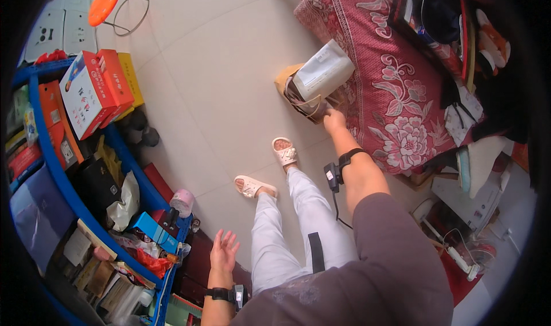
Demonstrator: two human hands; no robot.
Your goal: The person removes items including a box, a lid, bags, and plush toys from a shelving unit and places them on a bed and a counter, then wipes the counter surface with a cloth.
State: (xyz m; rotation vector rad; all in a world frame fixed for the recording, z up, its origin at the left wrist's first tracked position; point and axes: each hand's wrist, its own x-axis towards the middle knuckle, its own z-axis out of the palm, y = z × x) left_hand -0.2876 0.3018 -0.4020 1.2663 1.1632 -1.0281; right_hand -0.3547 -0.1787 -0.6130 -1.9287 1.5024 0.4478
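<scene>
My right hand [334, 120] is closed on the rim or handle of a brown paper bag [284, 81], beside a bed draped in a red floral cover [398, 93]. A large pale package [325, 71] with a white label sticks up out of the bag, next to its twisted handles. What else the bag contains is mostly hidden. On the other side, my left hand [224, 252] is held low with its fingers apart and nothing in it. Both forearms wear black straps with small devices.
At left stands a blue shelf [64, 179] packed with boxes, books and bags. An orange stool [104, 4] is on the tiled floor at the top left. Clothes and a framed item lie on the bed at the upper right. A power strip [462, 261] and cords are at the lower right.
</scene>
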